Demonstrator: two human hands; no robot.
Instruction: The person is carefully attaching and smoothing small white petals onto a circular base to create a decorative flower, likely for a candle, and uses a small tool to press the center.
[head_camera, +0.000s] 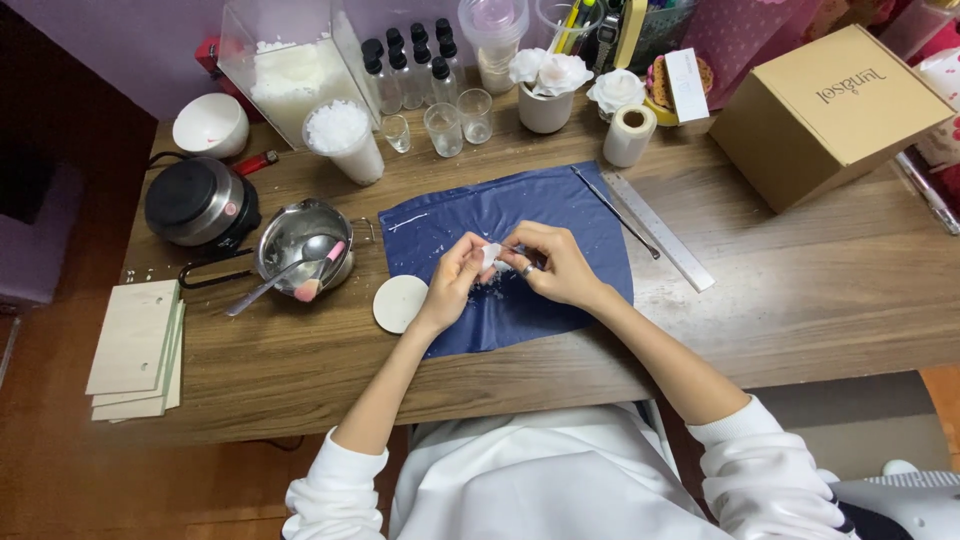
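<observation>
Both hands together over the blue mat (520, 215): my left hand (452, 282) and right hand (556, 266) pinch a small white piece (491, 254). Looks light, brittle, probably waxy; I'd grip its edges gently.

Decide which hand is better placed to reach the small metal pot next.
Left, probably. The left hand shares the small white piece with the right hand, but lies nearer the small metal pot.
</observation>
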